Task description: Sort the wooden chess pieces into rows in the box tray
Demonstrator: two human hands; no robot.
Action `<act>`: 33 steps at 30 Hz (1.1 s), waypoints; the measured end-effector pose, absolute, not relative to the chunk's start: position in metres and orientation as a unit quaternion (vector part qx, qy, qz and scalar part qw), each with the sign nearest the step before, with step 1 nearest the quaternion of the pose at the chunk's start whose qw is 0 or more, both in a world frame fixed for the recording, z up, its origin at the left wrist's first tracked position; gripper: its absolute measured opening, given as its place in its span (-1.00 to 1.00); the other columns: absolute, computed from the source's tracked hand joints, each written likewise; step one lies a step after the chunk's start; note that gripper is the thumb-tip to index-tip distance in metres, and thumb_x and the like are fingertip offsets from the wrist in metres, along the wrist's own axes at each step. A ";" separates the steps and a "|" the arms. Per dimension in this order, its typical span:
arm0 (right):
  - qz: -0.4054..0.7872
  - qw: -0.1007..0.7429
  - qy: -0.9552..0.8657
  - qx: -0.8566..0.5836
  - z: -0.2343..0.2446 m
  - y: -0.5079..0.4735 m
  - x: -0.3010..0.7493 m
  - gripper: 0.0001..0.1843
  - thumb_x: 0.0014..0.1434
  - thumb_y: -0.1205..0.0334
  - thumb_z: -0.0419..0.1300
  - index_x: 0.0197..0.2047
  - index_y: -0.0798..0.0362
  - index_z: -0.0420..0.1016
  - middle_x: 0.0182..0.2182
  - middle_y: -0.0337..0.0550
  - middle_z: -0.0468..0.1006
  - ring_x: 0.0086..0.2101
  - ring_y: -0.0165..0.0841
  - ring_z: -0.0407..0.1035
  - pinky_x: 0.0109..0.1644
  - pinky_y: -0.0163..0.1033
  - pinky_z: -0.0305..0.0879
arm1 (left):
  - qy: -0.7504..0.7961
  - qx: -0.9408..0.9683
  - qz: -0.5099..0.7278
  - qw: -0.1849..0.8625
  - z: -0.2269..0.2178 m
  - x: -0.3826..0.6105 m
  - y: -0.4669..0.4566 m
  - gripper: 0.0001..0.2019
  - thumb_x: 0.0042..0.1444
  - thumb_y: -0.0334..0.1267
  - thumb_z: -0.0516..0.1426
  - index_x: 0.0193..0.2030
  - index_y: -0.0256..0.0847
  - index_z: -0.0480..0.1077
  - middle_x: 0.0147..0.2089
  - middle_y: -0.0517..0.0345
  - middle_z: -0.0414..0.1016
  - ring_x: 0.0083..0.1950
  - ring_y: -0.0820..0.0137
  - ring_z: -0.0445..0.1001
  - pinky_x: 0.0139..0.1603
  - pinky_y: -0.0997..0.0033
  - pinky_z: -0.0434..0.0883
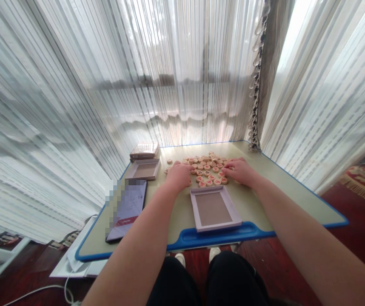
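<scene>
Round wooden xiangqi pieces (207, 167) with red or dark characters lie in a loose, partly stacked group at the middle of the table. My left hand (180, 175) rests at the left side of the group, its fingers reaching toward the nearest pieces. At the right side, my right hand (241, 171) has its fingers apart, with thumb and fingertips against the edge pieces. Neither hand shows a piece lifted, though some fingertips are hidden. An open shallow box (198, 212) lies nearer to me, between my forearms.
A second shallow box part (155, 170) sits at the left, in front of a stacked box (144, 150). A tablet (128, 212) lies at the left edge. The table (297, 199) has a blue rim, and curtains (182, 102) hang behind it.
</scene>
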State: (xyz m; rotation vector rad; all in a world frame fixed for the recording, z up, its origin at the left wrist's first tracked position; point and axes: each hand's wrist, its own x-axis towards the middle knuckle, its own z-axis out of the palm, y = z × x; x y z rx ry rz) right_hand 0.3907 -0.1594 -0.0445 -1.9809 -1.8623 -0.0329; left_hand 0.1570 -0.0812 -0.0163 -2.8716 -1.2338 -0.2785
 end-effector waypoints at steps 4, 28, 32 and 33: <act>-0.023 0.210 -0.664 -0.717 -0.044 -0.159 0.390 -0.66 0.14 0.07 0.03 -0.36 0.04 0.59 -0.28 -0.11 0.57 -0.21 -0.27 0.37 0.01 -0.17 0.06 | -0.389 -0.917 -0.090 0.010 -0.016 0.155 -0.083 -0.62 -0.09 -0.42 0.09 -0.13 0.02 0.51 -0.06 0.23 0.53 -0.04 0.21 0.31 -0.07 0.31 0.34; -0.058 0.254 -0.668 -0.697 -0.044 -0.161 0.384 -0.68 0.16 0.13 0.05 -0.37 0.07 0.60 -0.32 -0.10 0.58 -0.27 -0.30 0.37 -0.06 -0.22 0.12 | -0.399 -0.906 -0.139 -0.007 -0.017 0.162 -0.084 -0.69 0.16 -0.18 -0.03 -0.01 -0.07 0.41 -0.20 0.03 0.50 -0.07 0.26 0.42 -0.09 0.32 0.35; -0.057 0.272 -0.665 -0.693 -0.045 -0.161 0.382 -0.73 0.14 0.16 0.08 -0.34 0.06 0.60 -0.32 -0.11 0.57 -0.25 -0.28 0.35 -0.06 -0.23 0.14 | -0.382 -0.913 -0.141 0.003 -0.022 0.164 -0.080 -0.70 0.18 -0.22 -0.06 -0.07 -0.11 0.44 -0.25 0.03 0.52 -0.07 0.25 0.43 -0.09 0.32 0.36; -0.055 0.272 -0.666 -0.693 -0.046 -0.160 0.382 -0.74 0.14 0.16 0.09 -0.34 0.06 0.59 -0.33 -0.11 0.57 -0.24 -0.27 0.35 -0.07 -0.23 0.15 | -0.379 -0.915 -0.140 0.005 -0.022 0.164 -0.079 -0.69 0.18 -0.22 -0.06 -0.08 -0.13 0.45 -0.24 0.03 0.52 -0.08 0.25 0.43 -0.09 0.31 0.37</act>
